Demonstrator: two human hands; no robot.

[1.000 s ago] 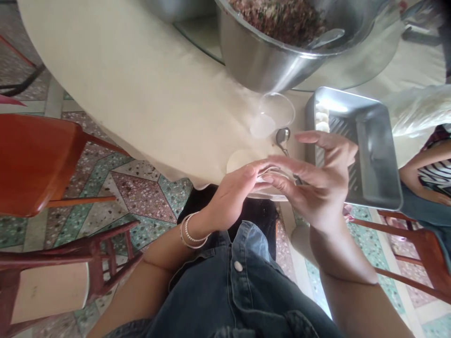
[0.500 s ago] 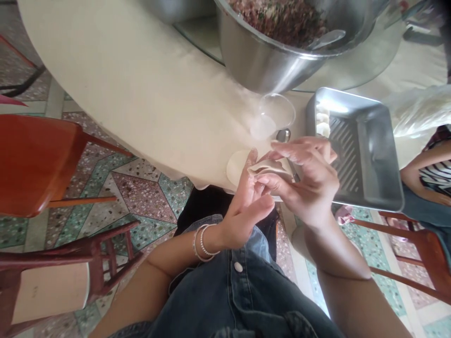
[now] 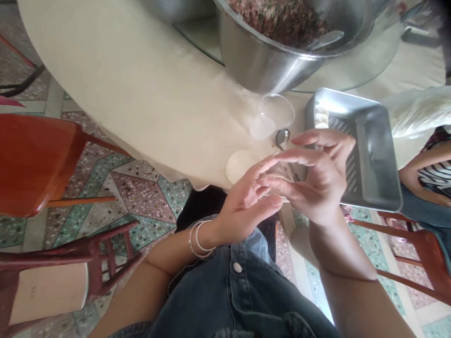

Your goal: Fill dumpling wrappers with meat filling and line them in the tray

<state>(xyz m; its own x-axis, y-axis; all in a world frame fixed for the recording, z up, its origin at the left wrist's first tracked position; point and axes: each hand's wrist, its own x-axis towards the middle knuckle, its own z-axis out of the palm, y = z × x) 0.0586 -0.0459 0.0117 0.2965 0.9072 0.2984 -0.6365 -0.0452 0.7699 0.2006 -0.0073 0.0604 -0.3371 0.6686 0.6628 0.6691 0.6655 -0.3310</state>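
Note:
In front of my body, my left hand (image 3: 243,206) cups a dumpling (image 3: 282,170), its dough mostly hidden by fingers. My right hand (image 3: 319,176) comes in from the right, thumb and index finger pinching at the dumpling while the other fingers curl clear of it. A round dough wrapper (image 3: 240,166) lies flat on the table just beyond my left hand. Past my right fingertips rests a metal spoon (image 3: 282,137), its handle partly covered by that hand. A clear plastic cup (image 3: 262,126) is a little farther off.
A large steel pot (image 3: 268,68) of minced filling (image 3: 282,23) stands at the back, a utensil in it. To the right, a metal tray (image 3: 378,159) has several dumplings (image 3: 321,117) along its left side. Another person's arm (image 3: 419,162) is beyond it. Chairs (image 3: 38,164) flank the table.
My right hand has shifted slightly right, its upper fingers lifting and spreading. My left fingers have tipped toward the right, and the dumpling, plainly visible before, is now mostly covered.

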